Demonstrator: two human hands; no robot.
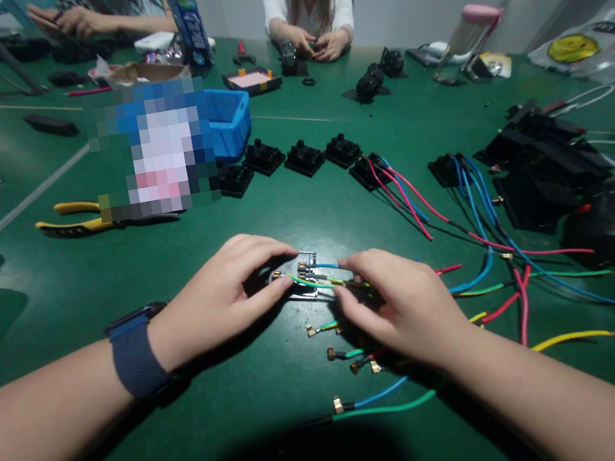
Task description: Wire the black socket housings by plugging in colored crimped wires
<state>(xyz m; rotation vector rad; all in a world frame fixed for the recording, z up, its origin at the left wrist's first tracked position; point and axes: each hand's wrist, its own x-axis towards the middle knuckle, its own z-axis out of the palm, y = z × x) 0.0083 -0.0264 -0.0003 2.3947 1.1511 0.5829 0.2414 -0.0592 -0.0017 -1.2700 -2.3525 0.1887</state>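
Thumb and fingers of my left hand (228, 287) are closed on the left side of a small dark plastic housing (308, 258) with brass contacts. A blue wire (326, 265) and a yellow-green wire (307, 281) run from the contacts toward my right. My right hand (401, 297) pinches these wires just right of the housing; its fingertips partly hide them. Under and beside that hand lie loose wires with brass terminals (331, 354), among them a blue wire (379, 393) and a green wire (388, 408).
Black housings (304, 158) stand in a row beyond my hands; one wired housing (371, 171) has red and blue leads. Yellow-handled pliers (71, 225) lie left, near a blue bin (230, 121). At right are black parts (543, 159) and a power tool (607, 223). Two people sit opposite.
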